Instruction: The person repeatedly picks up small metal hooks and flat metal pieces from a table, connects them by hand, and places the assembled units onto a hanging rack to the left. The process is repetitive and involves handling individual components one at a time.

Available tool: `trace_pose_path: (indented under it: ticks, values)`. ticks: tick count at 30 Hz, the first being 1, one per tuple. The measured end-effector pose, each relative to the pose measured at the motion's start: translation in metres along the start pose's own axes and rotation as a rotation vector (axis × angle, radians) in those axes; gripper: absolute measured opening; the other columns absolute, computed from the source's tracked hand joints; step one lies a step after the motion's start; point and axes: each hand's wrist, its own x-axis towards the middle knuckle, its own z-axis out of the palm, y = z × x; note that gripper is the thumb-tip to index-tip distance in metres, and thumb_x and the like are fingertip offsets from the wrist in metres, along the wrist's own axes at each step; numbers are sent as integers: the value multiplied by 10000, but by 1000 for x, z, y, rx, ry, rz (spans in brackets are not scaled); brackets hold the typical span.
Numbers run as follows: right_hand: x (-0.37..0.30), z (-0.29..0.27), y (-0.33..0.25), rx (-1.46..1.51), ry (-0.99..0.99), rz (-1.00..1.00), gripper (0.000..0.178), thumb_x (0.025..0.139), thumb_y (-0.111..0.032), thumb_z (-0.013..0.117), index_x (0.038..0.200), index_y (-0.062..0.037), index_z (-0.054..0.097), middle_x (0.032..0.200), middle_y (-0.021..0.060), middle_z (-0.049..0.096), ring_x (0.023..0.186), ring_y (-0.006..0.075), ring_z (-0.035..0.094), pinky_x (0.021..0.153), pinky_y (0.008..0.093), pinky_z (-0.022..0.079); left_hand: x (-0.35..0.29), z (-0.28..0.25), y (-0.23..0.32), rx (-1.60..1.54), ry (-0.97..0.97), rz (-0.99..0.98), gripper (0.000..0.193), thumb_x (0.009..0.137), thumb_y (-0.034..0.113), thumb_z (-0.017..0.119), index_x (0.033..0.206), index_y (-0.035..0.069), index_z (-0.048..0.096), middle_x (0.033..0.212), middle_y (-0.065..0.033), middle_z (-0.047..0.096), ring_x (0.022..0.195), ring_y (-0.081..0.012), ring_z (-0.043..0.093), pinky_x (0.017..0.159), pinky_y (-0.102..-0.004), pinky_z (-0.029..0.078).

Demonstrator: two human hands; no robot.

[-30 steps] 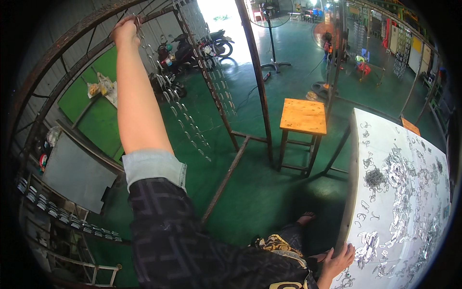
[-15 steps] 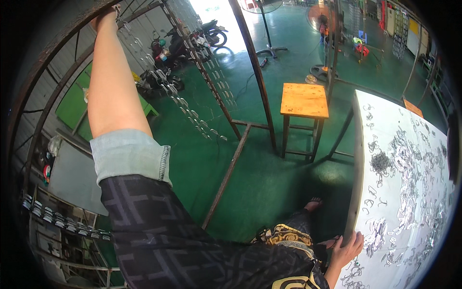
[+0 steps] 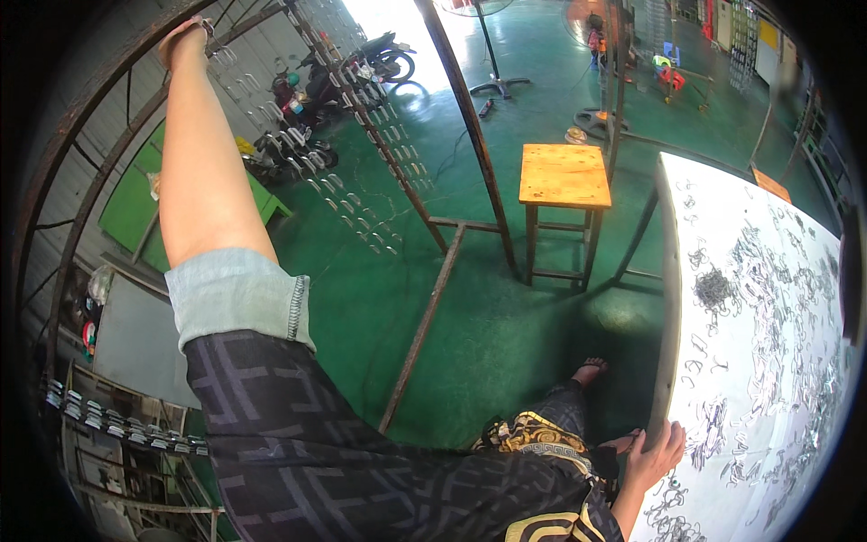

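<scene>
My left arm reaches up to the far left, where my left hand (image 3: 187, 38) is closed at the bar of a rusty metal rack (image 3: 83, 98). The fingers are small and partly hidden, so what they hold cannot be made out. Just beside this hand, strands of shiny metal links (image 3: 298, 140) hang down in the rack. At the lower right, my right hand (image 3: 656, 456) rests over the near edge of a white-topped table (image 3: 673, 203), fingers stretched and apart, holding nothing. Many small bent wire pieces (image 3: 713, 287) lie scattered and heaped on that table.
A wooden stool (image 3: 565, 176) stands beyond the rack's low crossbar (image 3: 424, 330), left of the table. More link strands (image 3: 122, 420) hang at the lower left. A green table (image 3: 135, 194) and parked motorbikes (image 3: 312, 86) are behind the rack. A fan base (image 3: 499, 88) stands farther back.
The view has shifted slightly, moving the scene up and left. The hanging link strands near my left hand have swung a little. My right hand stays on the table edge.
</scene>
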Motion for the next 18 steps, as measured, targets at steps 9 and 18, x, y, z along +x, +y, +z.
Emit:
trace_pose_path:
  ticks: [9,18]
  values:
    - [1,-5,-6,30,-2,30,525,712,-109,720,1207,-61,552,1284,176,490,1253,388,410,1058,499,319,-1,-22,-28,296,195,395,112,687,125,738,776,62,711,765,-83,708,714,-169,672,713,-282,529]
    - [17,-18,-13,164,92,38,538,683,-176,758,1185,-104,576,1245,168,491,1231,371,415,1037,500,319,-298,38,-108,-5,129,387,226,834,146,699,931,-30,595,885,-142,637,781,-239,612,723,-344,508]
